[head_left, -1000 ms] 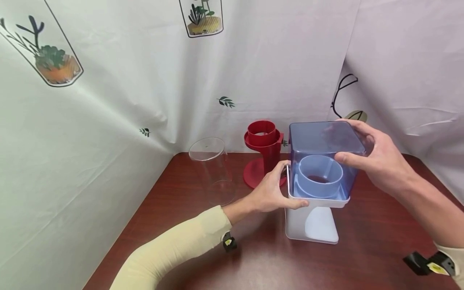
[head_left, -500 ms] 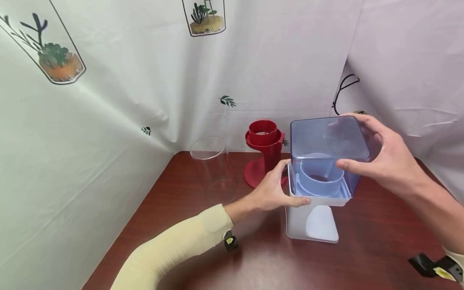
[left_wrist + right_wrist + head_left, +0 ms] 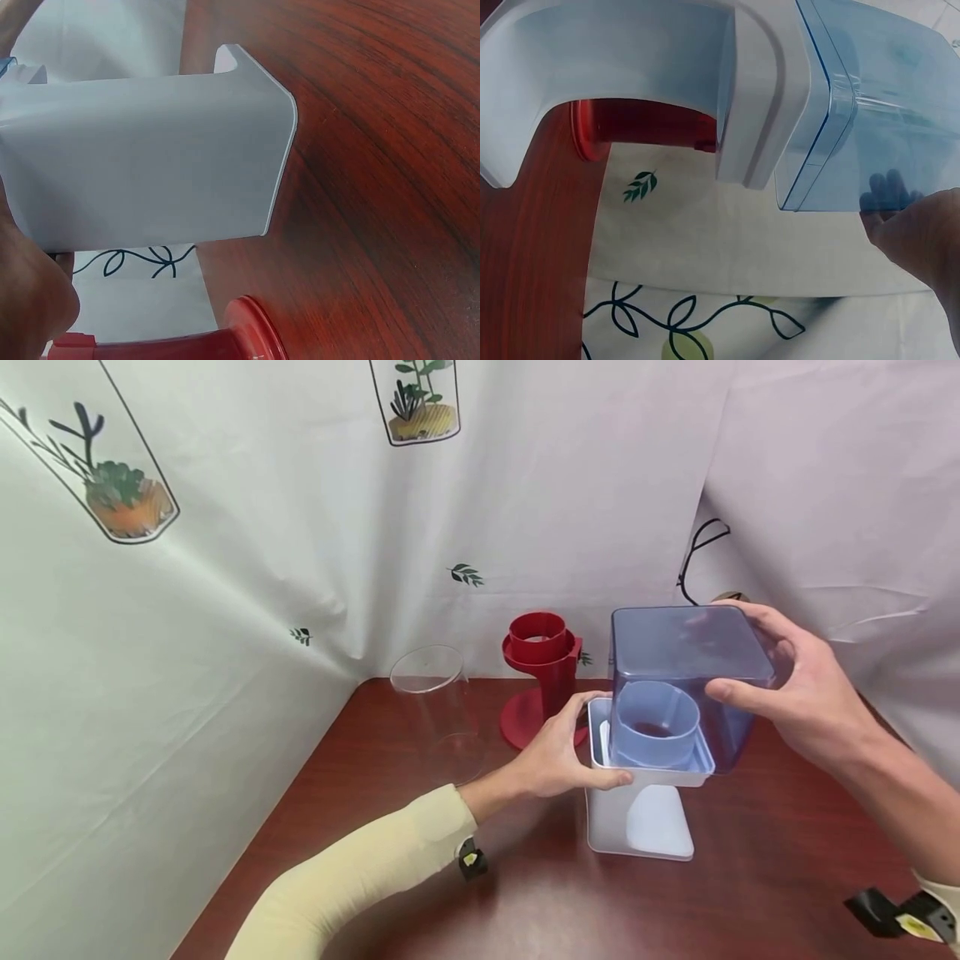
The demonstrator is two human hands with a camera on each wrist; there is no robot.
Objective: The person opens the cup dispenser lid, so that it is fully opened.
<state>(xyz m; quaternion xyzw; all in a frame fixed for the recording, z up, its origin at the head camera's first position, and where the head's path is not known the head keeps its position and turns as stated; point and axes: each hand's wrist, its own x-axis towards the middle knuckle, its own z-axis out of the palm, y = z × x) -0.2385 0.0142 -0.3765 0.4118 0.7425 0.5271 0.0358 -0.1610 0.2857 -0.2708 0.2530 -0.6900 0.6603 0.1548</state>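
Now left hand (image 3: 553,756) grips white stand (image 3: 609,820); right hand (image 3: 798,672), spread wide, holds blue cover (image 3: 678,642) jutting past stand's right edge.

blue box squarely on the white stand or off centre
Off centre: in the head view, the blue box overhangs the white stand on the right, leaving the stand's left rim uncovered.

We see a pale cream-yellow sleeve (image 3: 360,860) on the left arm, long, plain and lightly creased, ending in a straight cuff edge. Below it we make out a small black wrist device (image 3: 472,862) with a yellow marking. On the right we find only a strip of pale cuff (image 3: 942,888), beside a blocky black unit (image 3: 873,912) with another yellow patch. Both our hands are bare.
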